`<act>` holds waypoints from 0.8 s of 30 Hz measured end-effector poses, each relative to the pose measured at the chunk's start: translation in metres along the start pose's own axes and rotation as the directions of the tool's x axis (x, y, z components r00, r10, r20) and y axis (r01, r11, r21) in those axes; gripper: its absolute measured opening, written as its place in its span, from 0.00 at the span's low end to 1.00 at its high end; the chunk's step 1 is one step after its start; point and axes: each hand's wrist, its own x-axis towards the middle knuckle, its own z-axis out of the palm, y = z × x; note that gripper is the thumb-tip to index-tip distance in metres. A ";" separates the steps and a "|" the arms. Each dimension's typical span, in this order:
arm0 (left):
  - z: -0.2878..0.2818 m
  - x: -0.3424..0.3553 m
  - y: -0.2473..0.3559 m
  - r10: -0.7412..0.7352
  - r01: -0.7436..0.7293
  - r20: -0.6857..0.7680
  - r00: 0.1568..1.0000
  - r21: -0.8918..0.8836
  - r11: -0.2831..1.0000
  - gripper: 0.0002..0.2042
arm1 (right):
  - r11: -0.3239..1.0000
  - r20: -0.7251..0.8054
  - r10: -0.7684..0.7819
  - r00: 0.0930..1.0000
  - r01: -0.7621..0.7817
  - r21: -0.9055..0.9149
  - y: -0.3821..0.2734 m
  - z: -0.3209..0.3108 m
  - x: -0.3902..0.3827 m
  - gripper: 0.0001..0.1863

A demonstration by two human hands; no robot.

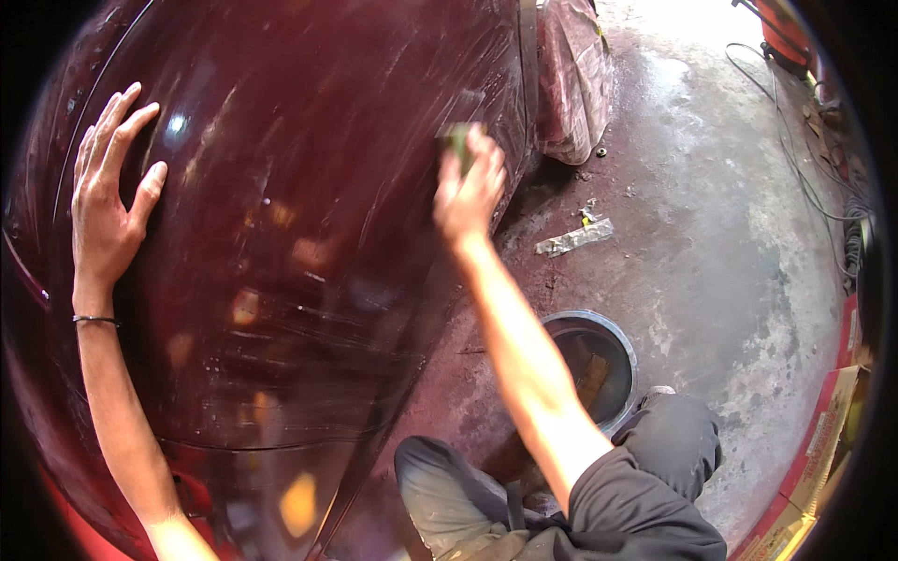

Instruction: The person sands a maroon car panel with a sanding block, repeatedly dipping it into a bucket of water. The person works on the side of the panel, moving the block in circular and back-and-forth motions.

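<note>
A glossy maroon car body panel (309, 168) fills the left and middle of the head view, wet-looking and streaked with pale smears. My left hand (108, 206) lies open on its far left part, fingers spread and a thin dark band at the wrist. Near the panel's right edge, my right hand (472, 196) is closed round a small green block (456, 142), pressed to the surface. Motion blurs the block, so whether it is a sanding block or a sponge cannot be made out.
A wheel wrapped in clear plastic (572, 84) stands beyond the panel. Below my right forearm sits a dark round bucket (630, 351) with a brown piece inside. A crumpled tape strip (574, 238) lies on the concrete floor (702, 243). Cables (795, 159) and a cardboard box (818, 449) line the right side.
</note>
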 end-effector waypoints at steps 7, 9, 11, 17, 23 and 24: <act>-0.006 -0.004 0.002 -0.013 0.011 0.038 0.999 0.040 0.999 0.29 | 0.995 0.119 -0.058 0.991 0.048 0.087 -0.022 -0.029 -0.094 0.32; -0.004 -0.001 0.002 -0.024 0.023 0.037 0.999 0.015 1.000 0.29 | 1.000 0.041 -0.029 0.999 0.029 0.003 0.016 -0.002 -0.010 0.32; -0.004 0.002 0.002 -0.022 0.022 0.030 0.999 -0.001 1.000 0.30 | 0.984 0.031 0.176 0.984 -0.175 -0.039 0.034 0.005 0.077 0.29; -0.004 -0.002 0.004 -0.025 0.023 0.068 0.997 0.032 0.999 0.30 | 0.999 0.041 -0.045 0.998 0.045 0.001 0.023 -0.004 -0.033 0.32; -0.020 -0.001 0.003 -0.038 0.036 0.088 0.995 0.029 0.999 0.30 | 0.996 0.102 -0.078 0.992 0.073 0.049 0.009 -0.011 -0.024 0.32; -0.018 -0.001 0.003 -0.040 0.039 0.082 0.996 0.015 0.999 0.30 | 0.999 0.065 -0.025 0.998 0.027 -0.027 0.024 0.004 0.023 0.30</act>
